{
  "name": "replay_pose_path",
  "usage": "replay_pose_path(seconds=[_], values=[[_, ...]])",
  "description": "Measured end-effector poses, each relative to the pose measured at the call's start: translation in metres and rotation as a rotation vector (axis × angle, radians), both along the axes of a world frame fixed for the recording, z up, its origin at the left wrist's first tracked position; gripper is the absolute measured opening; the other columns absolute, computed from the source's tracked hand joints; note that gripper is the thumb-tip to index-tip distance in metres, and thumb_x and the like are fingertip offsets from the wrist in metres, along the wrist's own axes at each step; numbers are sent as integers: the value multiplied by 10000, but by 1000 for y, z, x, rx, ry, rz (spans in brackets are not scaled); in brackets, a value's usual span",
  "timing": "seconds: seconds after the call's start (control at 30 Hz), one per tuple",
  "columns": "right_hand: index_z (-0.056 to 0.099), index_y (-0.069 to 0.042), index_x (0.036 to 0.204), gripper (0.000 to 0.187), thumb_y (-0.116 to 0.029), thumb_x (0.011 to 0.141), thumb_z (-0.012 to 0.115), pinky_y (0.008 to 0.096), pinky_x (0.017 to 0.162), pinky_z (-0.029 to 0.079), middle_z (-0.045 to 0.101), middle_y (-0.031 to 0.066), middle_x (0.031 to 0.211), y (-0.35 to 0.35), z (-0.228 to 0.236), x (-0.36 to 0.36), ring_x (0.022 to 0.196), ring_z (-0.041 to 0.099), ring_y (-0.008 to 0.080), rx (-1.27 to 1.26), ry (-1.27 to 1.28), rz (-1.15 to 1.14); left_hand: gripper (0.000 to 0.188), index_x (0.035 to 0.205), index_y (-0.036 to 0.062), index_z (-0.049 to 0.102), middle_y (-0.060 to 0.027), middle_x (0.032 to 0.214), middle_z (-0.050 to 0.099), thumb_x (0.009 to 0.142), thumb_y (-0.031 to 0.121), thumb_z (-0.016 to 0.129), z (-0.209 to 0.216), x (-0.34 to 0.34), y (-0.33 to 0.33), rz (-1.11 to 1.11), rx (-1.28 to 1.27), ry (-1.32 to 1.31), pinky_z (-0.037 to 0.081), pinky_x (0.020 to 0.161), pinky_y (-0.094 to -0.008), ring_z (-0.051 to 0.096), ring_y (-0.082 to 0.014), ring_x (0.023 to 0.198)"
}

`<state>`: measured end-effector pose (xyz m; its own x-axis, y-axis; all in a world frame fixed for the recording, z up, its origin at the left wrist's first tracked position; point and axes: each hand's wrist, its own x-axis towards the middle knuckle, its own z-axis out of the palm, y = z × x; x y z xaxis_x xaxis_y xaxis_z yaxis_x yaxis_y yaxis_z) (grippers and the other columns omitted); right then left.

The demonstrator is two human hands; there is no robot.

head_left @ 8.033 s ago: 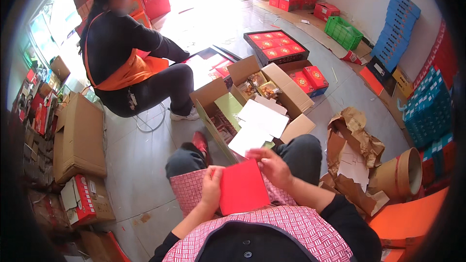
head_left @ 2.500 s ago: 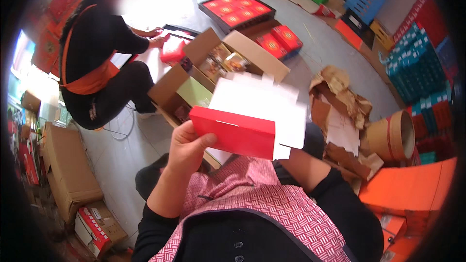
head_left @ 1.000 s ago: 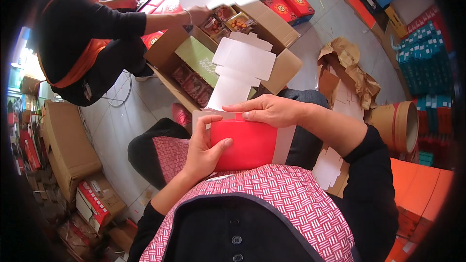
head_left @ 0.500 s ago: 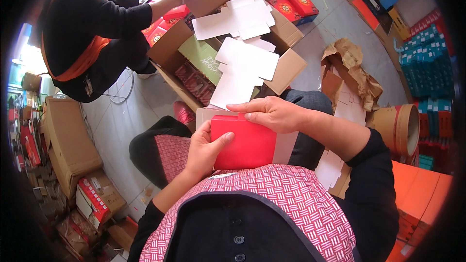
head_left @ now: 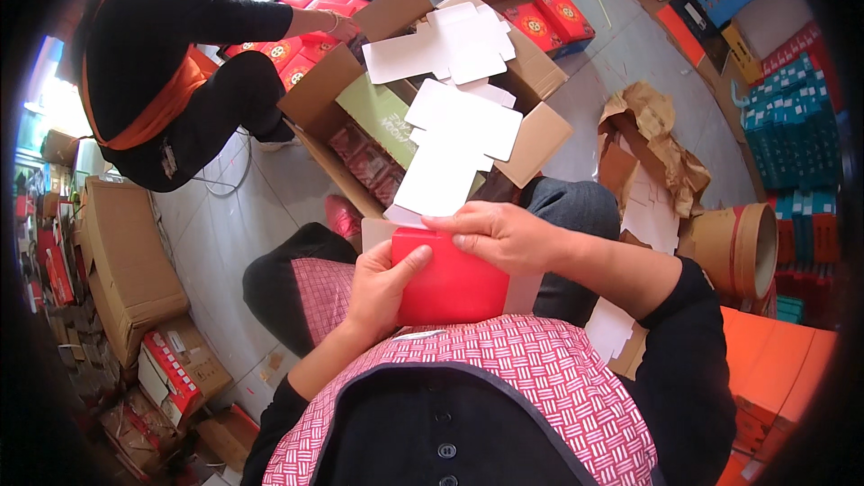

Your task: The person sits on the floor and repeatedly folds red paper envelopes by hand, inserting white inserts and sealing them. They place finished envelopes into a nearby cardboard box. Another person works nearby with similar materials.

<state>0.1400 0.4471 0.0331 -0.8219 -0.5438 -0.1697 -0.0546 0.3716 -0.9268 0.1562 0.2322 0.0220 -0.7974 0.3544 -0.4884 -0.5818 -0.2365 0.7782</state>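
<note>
Both hands grip a red paperboard box (head_left: 454, 281) in the person's lap.
The left hand (head_left: 376, 286) is partly closed on the box's left side, thumb flat on the red face and fingers curled around the edge; the right hand (head_left: 506, 236) closes over the far edge, thumb against the box and fingers fairly straight. Pale card shows at the box's left and right. Just beyond, white die-cut box blanks (head_left: 461, 130) lie across an open corrugated carton (head_left: 322, 81), near which a co-worker's hand (head_left: 337, 25) reaches over red boxes in a tray.
</note>
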Motion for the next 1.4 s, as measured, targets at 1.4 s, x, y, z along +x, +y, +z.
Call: replay_pose_path(seconds=[1.4], values=[[426,37,1344,438,-79,936,533,238,893,457,556,132,1219,4,-9,18,984,578,136,-625,-75,-774,580,1418,139,221,-125,1213,529,933,59,528,-17,-31,12,120,200,434,481,887,-294,540,-162,1081]])
